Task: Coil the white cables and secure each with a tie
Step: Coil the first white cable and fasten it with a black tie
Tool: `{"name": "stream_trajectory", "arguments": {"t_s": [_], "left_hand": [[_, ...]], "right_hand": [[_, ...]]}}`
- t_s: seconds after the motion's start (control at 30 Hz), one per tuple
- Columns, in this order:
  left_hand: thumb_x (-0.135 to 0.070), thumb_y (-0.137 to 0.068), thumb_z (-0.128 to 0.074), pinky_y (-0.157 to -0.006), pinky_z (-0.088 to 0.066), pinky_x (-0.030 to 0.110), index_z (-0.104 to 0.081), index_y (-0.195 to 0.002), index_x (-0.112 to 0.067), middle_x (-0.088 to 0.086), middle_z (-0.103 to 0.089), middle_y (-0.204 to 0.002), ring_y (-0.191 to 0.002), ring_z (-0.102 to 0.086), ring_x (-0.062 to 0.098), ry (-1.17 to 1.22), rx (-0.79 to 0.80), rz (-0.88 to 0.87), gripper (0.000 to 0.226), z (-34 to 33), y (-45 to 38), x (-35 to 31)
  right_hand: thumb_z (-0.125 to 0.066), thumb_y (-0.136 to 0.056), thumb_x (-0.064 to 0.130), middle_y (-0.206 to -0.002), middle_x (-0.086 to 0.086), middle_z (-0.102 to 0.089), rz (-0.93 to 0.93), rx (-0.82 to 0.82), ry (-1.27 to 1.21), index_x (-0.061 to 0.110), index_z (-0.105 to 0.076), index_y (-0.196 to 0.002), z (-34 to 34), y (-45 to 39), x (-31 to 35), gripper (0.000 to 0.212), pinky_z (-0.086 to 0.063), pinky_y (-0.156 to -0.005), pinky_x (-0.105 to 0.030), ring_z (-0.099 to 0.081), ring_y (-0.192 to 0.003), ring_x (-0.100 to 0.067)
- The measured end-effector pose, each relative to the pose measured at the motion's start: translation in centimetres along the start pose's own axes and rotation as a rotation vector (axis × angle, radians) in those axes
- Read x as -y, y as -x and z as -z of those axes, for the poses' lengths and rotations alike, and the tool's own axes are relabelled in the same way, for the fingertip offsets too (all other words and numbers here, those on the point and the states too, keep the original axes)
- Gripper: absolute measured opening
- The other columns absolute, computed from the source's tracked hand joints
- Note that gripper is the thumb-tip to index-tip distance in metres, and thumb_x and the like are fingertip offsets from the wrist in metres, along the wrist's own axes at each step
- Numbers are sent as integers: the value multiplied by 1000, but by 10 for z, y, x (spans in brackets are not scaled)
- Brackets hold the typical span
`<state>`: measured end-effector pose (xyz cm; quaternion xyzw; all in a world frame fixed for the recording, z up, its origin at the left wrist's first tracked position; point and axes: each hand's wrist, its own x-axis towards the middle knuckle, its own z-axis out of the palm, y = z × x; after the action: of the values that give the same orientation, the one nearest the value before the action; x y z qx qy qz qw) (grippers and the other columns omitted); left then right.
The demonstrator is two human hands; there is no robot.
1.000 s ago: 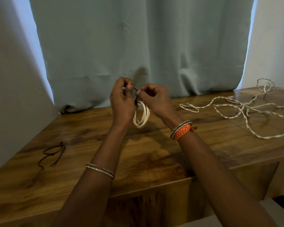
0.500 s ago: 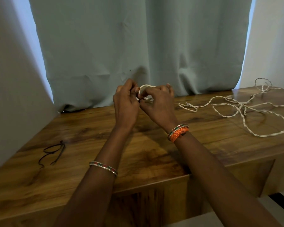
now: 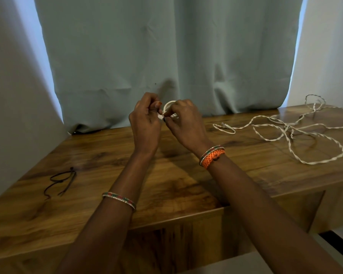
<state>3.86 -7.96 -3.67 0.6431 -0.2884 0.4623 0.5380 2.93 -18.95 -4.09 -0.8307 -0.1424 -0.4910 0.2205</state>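
A small coil of white cable (image 3: 168,105) is held up above the wooden table (image 3: 176,186), mostly hidden between my hands. My left hand (image 3: 146,123) and my right hand (image 3: 184,123) both pinch at the coil where a thin dark tie wraps it; the tie is barely visible between the fingertips. A long twisted white cable (image 3: 289,135) lies loose and tangled on the table at the right, apart from both hands. Several dark ties (image 3: 60,179) lie on the table at the left.
A grey-green curtain (image 3: 166,56) hangs right behind the table's far edge. The table's front edge runs below my forearms, with a recess under it.
The coil hung below my hands a second ago; it has been turned up between the fingers, and both hands have closed in on it and shifted slightly.
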Motion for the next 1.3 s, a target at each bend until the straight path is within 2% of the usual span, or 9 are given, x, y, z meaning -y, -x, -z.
{"name": "stream_trajectory", "arguments": {"t_s": [0.13,0.2,0.3,0.4,0.57,0.67,0.83,1.07,1.3], "left_hand": [[-18,-95,-48,-77,-45,15,-51,-100,-16,-1,-63,-90,-88,-61,3,177,205,82,6,8,-8,12],[-29,-88,-56,-88,-46,15,-48,-116,-21,-2,-63,-109,-102,-59,-1,198,404,156,30,11,-13,20],[-38,-74,-68,-86,-44,12,-59,-112,-23,-9,-65,-102,-93,-59,-8,18,608,124,42,8,-12,22],[-24,-75,-76,-82,-46,19,-66,-101,-23,-7,-68,-93,-87,-61,-2,47,583,210,28,11,-11,22],[-20,-73,-78,-71,-47,26,-71,-94,-16,21,-68,-86,-75,-60,13,113,613,341,22,15,-10,17],[-16,-73,-78,-63,-45,18,-68,-90,-13,10,-62,-75,-68,-56,9,130,576,356,20,14,-8,12],[-31,-74,-77,-53,-37,13,-62,-75,-22,-10,-60,-62,-57,-53,-2,-94,422,113,17,8,-1,6],[-21,-75,-77,-67,-45,8,-68,-92,-22,-16,-67,-79,-73,-63,-7,16,443,101,20,5,1,-2],[-26,-76,-76,-71,-38,0,-71,-96,-8,0,-71,-90,-76,-58,-4,-165,342,-76,28,4,4,-4]], "right_hand": [[-64,-83,12,-83,-5,-68,18,25,-10,11,-68,-84,6,-2,-7,5,-51,-68,-37,-62,-77,-19],[-67,-78,6,-80,-5,-72,-60,-20,-136,11,-73,-82,13,-3,-7,8,-54,-69,-30,-66,-73,-15],[-70,-76,2,-81,-3,-73,-258,-15,-398,12,-73,-81,22,-6,-3,11,-54,-73,-19,-68,-77,-9],[-69,-79,4,-81,-2,-72,-313,7,-451,12,-72,-80,23,-2,-4,9,-57,-75,-26,-68,-79,-10],[-64,-81,4,-76,-3,-70,-301,2,-325,10,-71,-80,19,6,-1,8,-57,-69,-39,-66,-74,-12],[-64,-80,4,-75,-1,-67,-291,-7,-290,6,-67,-83,19,6,2,4,-55,-66,-36,-63,-73,-13],[-64,-83,1,-76,2,-69,-403,-97,-560,12,-68,-80,19,7,0,12,-55,-66,-23,-67,-74,-9],[-70,-78,0,-85,0,-66,-404,-154,-622,14,-72,-79,23,8,-7,14,-52,-71,-15,-64,-82,-7],[-61,-86,0,-81,-5,-68,-446,-190,-855,9,-69,-83,23,14,3,12,-52,-63,-15,-66,-73,-1]]}}
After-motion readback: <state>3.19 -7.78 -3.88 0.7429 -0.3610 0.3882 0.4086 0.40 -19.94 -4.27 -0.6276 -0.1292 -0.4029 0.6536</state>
